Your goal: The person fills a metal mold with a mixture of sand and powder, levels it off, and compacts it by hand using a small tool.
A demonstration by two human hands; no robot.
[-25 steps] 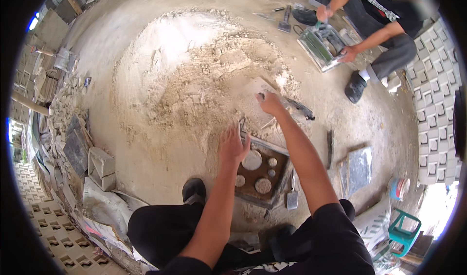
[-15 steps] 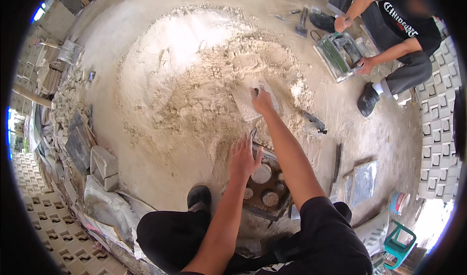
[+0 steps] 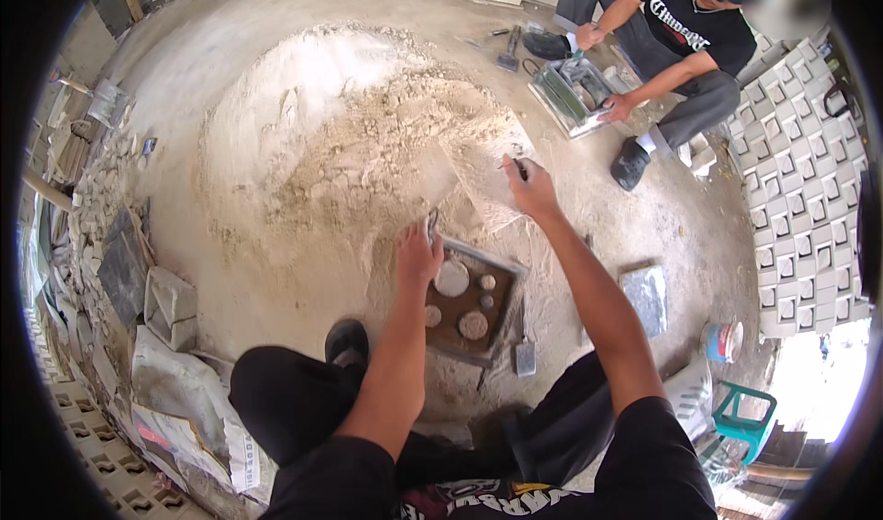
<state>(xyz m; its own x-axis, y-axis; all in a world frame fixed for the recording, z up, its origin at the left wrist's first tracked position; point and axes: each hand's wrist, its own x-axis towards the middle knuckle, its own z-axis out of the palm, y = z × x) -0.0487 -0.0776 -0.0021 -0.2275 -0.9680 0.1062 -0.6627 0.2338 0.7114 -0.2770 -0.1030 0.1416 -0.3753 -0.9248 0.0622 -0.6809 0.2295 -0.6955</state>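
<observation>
My right hand (image 3: pixel 533 191) is closed round the dark handle of a flat, wide trowel (image 3: pixel 480 166), its plate dusted pale and lying at the near right side of a heap of sandy powder (image 3: pixel 349 138). My left hand (image 3: pixel 418 255) grips the far left corner of a rectangular mold (image 3: pixel 517 290), where a small metal piece sticks up past the fingers. Inside the mold, a brown surface carries several round pale discs of different sizes. My fingers partly hide that corner.
A co-worker at the far right holds another box-shaped mold (image 3: pixel 543 97). A hammer-like tool (image 3: pixel 510 51) lies near their shoe. A small brush-like tool (image 3: pixel 525 356) and a grey slab (image 3: pixel 644 297) lie right of my mold. Patterned blocks (image 3: pixel 800 198) are stacked at the right; rubble lines the left.
My right hand has moved right with the trowel, whose plate now lies farther along the heap's right side. My left hand stays at the mold's corner. The whole view has shifted.
</observation>
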